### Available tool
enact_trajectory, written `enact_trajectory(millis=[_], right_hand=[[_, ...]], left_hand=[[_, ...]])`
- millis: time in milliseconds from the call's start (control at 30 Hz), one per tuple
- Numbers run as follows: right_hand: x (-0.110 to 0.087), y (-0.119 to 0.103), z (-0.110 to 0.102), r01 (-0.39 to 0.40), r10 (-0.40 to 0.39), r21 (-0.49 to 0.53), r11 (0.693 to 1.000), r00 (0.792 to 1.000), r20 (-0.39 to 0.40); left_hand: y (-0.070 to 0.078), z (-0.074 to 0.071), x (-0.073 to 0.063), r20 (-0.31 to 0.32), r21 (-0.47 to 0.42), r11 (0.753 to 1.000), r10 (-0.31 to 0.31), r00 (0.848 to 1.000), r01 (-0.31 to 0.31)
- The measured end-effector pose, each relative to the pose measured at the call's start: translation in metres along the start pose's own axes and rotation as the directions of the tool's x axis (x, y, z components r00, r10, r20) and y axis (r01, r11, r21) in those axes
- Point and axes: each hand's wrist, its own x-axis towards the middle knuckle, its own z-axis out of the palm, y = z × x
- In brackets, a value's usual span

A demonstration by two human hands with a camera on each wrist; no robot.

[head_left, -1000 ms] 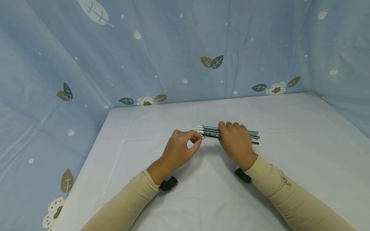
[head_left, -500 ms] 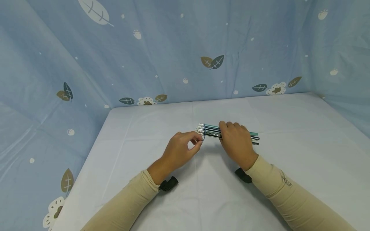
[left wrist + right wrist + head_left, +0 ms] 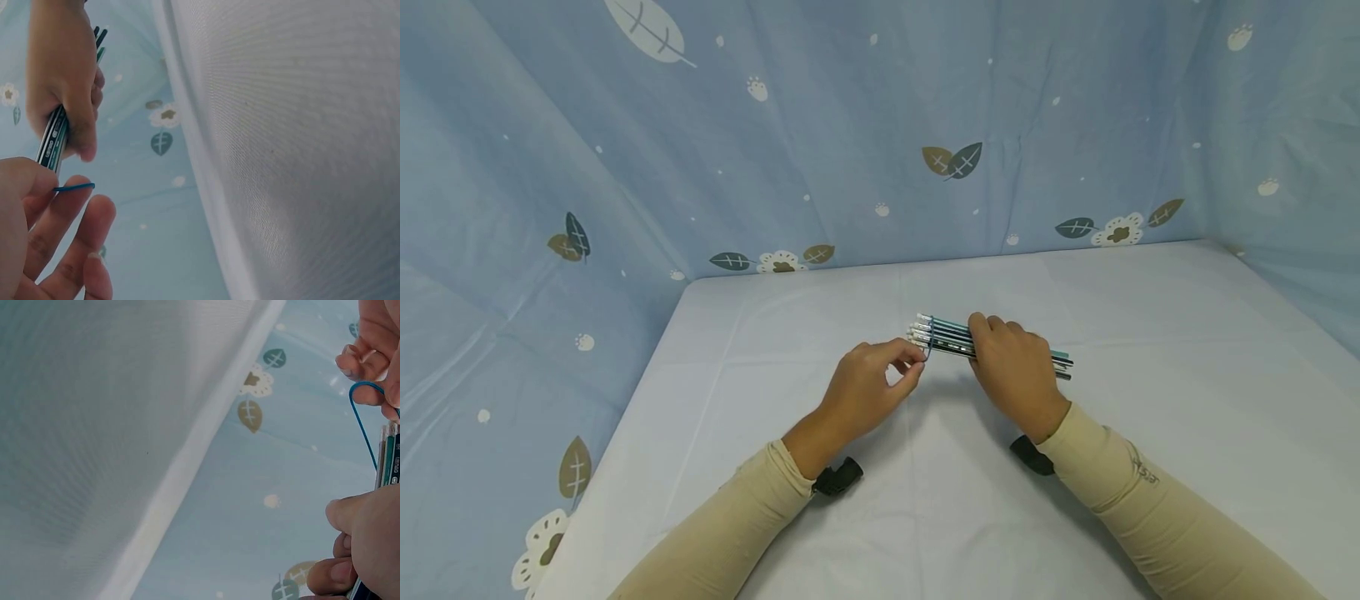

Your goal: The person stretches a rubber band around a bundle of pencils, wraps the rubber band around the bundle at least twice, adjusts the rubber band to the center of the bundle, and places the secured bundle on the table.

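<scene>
My right hand (image 3: 1017,375) grips a bundle of several pencils (image 3: 951,337) in dark and green colours, held above the white table. Their white eraser ends point left, and the other ends stick out right of the hand. A thin blue rubber band (image 3: 359,419) loops round the bundle near the erasers. Between thumb and index finger, my left hand (image 3: 871,385) pinches the near side of this band and pulls it out from the pencils. In the left wrist view the pinched part of the band (image 3: 76,187) shows at the fingertips, the other left fingers loosely bent.
A white cloth (image 3: 775,333) covers the table. Behind and beside it hangs a blue curtain (image 3: 850,125) with leaf and flower prints. Black wrist devices (image 3: 838,477) show under both beige sleeves (image 3: 722,525).
The eraser ends of the pencils have tilted slightly upward and away in the head view. The left hand stays nearly in place, with the band still pinched.
</scene>
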Motion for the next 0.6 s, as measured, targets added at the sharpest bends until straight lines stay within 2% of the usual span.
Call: enact_trajectory(millis=[300, 600], right_hand=[[-0.0006, -0.0004, 0.0001, 0.052, -0.052, 0.012, 0.999, 0.999, -0.011], [-0.0027, -0.0001, 0.0015, 0.063, -0.063, 0.016, 0.998, 0.998, -0.015]], left_hand=[[-0.0005, -0.0002, 0.0001, 0.002, -0.026, 0.999, -0.019, 1.000, 0.019], [-0.0014, 0.0002, -0.0008, 0.020, -0.060, 0.997, -0.052, 0.998, 0.053]])
